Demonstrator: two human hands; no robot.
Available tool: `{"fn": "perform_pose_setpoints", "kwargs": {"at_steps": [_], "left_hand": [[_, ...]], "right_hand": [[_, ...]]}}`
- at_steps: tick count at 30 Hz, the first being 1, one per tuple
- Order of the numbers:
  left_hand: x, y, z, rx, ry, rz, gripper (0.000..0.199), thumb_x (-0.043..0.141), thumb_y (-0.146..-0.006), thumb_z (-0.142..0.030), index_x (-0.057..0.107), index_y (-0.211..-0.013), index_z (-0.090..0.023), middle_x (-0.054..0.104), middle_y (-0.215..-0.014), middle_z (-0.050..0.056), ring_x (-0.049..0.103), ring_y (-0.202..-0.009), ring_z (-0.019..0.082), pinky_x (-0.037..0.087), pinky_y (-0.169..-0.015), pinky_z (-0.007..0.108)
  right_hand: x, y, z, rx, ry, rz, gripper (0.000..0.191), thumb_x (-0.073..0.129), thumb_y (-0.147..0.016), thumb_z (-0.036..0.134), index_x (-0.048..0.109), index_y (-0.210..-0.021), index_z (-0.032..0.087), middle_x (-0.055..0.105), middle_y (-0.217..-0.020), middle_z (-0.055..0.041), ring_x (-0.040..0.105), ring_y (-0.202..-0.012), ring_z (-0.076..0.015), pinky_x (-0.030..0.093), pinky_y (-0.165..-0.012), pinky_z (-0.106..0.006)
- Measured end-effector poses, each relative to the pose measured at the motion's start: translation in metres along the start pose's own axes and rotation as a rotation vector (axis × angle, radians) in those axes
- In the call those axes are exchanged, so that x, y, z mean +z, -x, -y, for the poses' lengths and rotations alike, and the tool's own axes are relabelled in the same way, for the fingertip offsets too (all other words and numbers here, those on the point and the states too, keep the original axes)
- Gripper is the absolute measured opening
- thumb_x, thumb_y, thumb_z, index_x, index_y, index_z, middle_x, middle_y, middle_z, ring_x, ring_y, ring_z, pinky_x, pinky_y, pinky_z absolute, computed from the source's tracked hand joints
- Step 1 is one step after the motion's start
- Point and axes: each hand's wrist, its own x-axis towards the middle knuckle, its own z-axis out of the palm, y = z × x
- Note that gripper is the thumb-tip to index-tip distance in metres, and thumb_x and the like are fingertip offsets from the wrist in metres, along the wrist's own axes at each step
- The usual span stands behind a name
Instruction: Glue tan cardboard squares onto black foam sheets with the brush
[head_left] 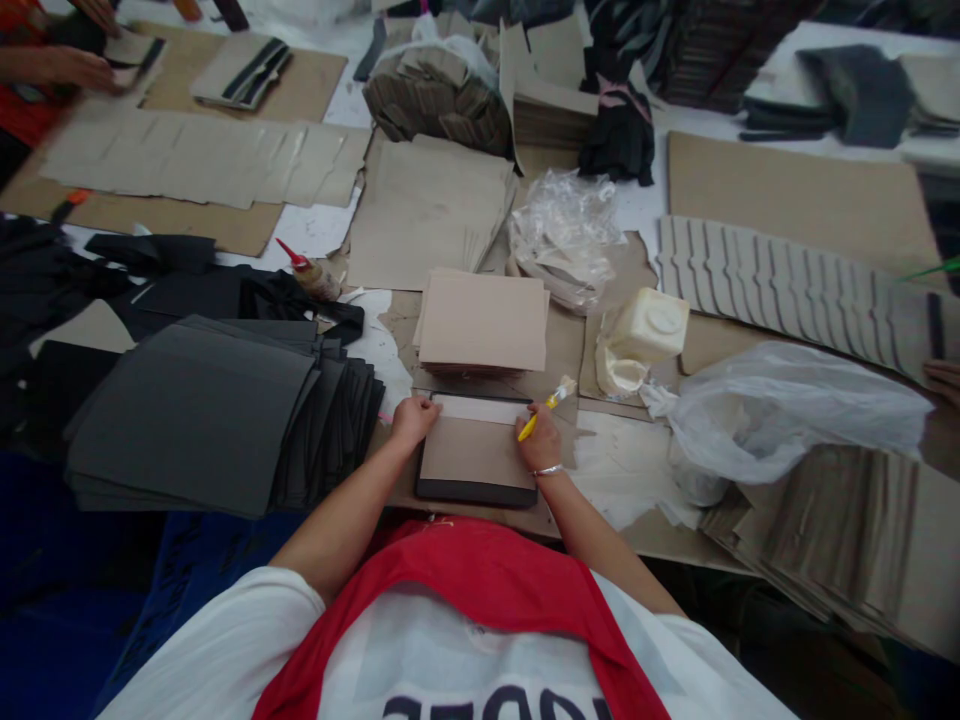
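In front of me lies a beige board (476,450) on a dark backing, with a pale strip (480,409) across its far end. My left hand (415,420) is closed, its fingertips pinched at the board's far left corner. At the far right corner rests my right hand (540,440), closed around a yellow-handled paintbrush (553,402). The brush's pale bristles point away to the right, while fingertips of the same hand touch the board's edge. Just beyond the board sits a stack of light beige boards (484,322).
Dark grey sheets (195,410) are piled on my left. To my right are a cut plastic jug (652,325), a clear plastic bag (795,405) and brown boards (832,530). A red-tipped bottle (311,270) lies beyond the sheets. Another person's hand (79,68) works at far left.
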Motion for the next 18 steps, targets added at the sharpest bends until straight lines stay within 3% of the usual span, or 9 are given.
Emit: {"fn": "perform_pose_setpoints", "kwargs": {"at_steps": [9,12,15,18], "left_hand": [[0.002,0.000,-0.001,0.020,-0.076,0.028,0.024,0.056,-0.079,-0.036,0.066,-0.071,-0.016,0.064,-0.068,0.003,0.057,-0.066,0.015,0.034,-0.058,0.024],[0.000,0.004,-0.003,0.048,-0.201,0.034,0.025,0.054,-0.081,-0.037,0.066,-0.076,-0.016,0.066,-0.074,0.005,0.059,-0.071,0.018,0.037,-0.062,0.026],[-0.004,0.009,-0.007,0.177,-0.389,-0.067,0.027,0.051,-0.083,-0.036,0.065,-0.095,-0.015,0.067,-0.093,0.011,0.060,-0.088,0.024,0.042,-0.072,0.031],[0.000,0.017,-0.015,0.435,-0.501,-0.157,0.037,0.045,-0.086,-0.026,0.056,-0.120,-0.016,0.060,-0.119,0.016,0.053,-0.111,0.028,0.040,-0.089,0.038]], "right_hand": [[0.002,0.000,0.000,0.010,0.010,0.042,0.029,0.046,-0.082,0.026,0.047,-0.108,0.014,0.063,-0.096,-0.0112,0.060,-0.083,-0.0215,0.047,-0.074,-0.032],[0.002,-0.002,0.000,0.029,0.066,0.044,0.031,0.049,-0.082,0.025,0.047,-0.111,0.014,0.063,-0.099,-0.0114,0.061,-0.083,-0.0216,0.047,-0.073,-0.032],[-0.006,-0.003,-0.009,0.110,0.097,0.008,0.033,0.052,-0.082,0.026,0.047,-0.112,0.013,0.063,-0.101,-0.0133,0.060,-0.086,-0.0232,0.047,-0.073,-0.034],[-0.019,0.002,-0.019,0.124,0.075,-0.071,0.036,0.051,-0.082,0.027,0.046,-0.114,0.010,0.062,-0.104,-0.0169,0.060,-0.091,-0.0250,0.048,-0.077,-0.037]]}}
